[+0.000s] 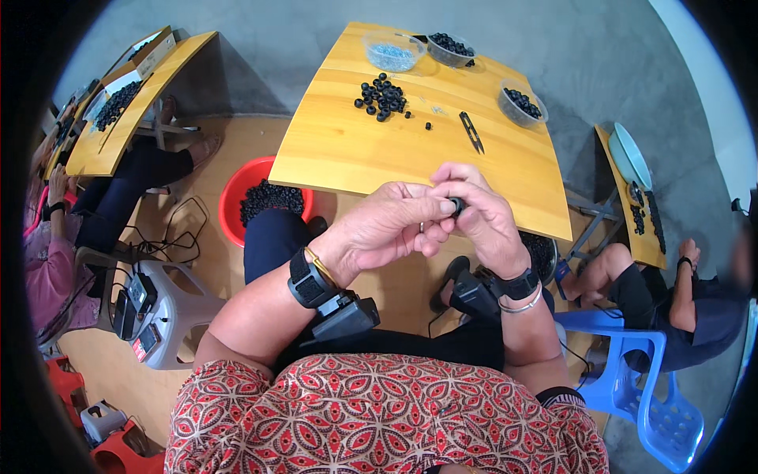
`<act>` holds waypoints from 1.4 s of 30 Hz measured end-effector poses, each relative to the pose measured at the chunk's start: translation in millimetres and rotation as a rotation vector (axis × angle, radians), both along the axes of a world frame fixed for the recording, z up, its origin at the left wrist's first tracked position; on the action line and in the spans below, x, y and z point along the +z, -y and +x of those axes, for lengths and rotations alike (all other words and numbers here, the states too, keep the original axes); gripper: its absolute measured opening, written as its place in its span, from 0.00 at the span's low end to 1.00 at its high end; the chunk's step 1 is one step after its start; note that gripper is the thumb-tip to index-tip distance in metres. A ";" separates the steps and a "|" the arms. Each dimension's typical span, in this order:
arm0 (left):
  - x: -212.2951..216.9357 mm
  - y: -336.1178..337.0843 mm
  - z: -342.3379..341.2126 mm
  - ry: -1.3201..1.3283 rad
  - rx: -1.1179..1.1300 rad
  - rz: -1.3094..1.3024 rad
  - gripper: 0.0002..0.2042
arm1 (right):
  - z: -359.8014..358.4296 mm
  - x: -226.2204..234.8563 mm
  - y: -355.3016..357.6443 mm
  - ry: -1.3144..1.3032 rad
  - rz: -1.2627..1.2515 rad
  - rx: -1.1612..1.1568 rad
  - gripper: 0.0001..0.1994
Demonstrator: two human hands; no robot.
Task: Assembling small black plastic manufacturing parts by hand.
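My left hand (391, 225) and my right hand (482, 217) meet in front of the near edge of a small wooden table (347, 150). Together their fingertips pinch a small black ring-shaped part (456, 207). Both wrists carry black strapped devices. On the table farther away lies a pile of similar black rings (381, 97), with a couple of loose ones beside it. Black snips (471, 130) lie to the right of the pile.
Three clear bowls stand at the table's far side: one with bluish bits (392, 52), two with black parts (450, 49) (522, 103). A red basin of black parts (264, 199) sits on the floor to the left. Other people work at tables left and right; a blue stool (632, 371) is near.
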State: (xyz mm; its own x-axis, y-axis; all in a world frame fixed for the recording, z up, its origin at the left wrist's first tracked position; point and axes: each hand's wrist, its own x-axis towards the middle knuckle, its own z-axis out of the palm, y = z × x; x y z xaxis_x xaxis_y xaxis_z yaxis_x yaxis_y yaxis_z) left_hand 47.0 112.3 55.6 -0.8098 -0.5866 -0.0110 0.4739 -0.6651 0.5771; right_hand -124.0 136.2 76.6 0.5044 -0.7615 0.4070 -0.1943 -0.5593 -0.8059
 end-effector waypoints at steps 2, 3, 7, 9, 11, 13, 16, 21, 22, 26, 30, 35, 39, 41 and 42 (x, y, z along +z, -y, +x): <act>0.0 1.0 1.9 0.004 0.042 0.010 0.07 | 2.6 -7.7 0.6 0.358 0.116 -0.125 0.22; -0.1 1.5 2.8 0.009 0.083 0.023 0.07 | -0.3 -5.7 0.0 0.444 0.192 -0.202 0.19; -8.7 3.4 3.8 0.048 0.169 0.006 0.07 | -11.0 -6.4 -8.7 0.402 0.407 -0.276 0.10; -11.7 6.1 5.5 -0.015 0.165 0.002 0.05 | -4.7 -6.7 -12.8 0.380 0.432 -0.264 0.09; -13.2 6.8 5.2 0.009 0.195 -0.008 0.05 | 1.0 -8.8 -12.8 0.383 0.453 -0.267 0.09; -14.4 7.7 4.3 0.032 0.223 -0.018 0.05 | 2.6 -8.7 -10.0 0.361 0.446 -0.273 0.09; -13.6 8.2 3.2 0.042 0.244 -0.042 0.05 | 3.7 -8.8 -5.6 0.319 0.434 -0.281 0.08; -15.4 10.0 -2.1 0.099 0.277 -0.094 0.04 | 4.2 -9.5 0.4 0.277 0.446 -0.287 0.05; -16.6 11.3 -2.8 0.099 0.276 -0.092 0.04 | 4.8 -9.9 0.3 0.265 0.399 -0.303 0.04; -23.8 15.9 -7.1 0.075 0.261 -0.049 0.05 | 3.4 -19.1 6.4 0.188 0.230 -0.335 0.03; -24.5 21.6 -12.5 0.061 0.218 0.033 0.07 | -3.2 -21.5 15.7 -0.003 0.011 -0.385 0.04; -29.0 29.9 -18.7 -0.039 0.141 0.143 0.07 | -3.5 -16.0 24.0 -0.176 -0.327 -0.432 0.04; -32.7 39.4 -25.7 -0.089 0.091 0.265 0.07 | -12.3 -25.9 32.6 -0.208 -0.425 -0.438 0.04; -36.2 41.1 -30.2 -0.086 0.109 0.255 0.07 | -20.0 -38.3 34.9 0.116 0.063 -0.440 0.05; -38.2 42.6 -32.3 -0.083 0.133 0.247 0.06 | -22.2 -40.1 35.5 0.114 0.061 -0.444 0.05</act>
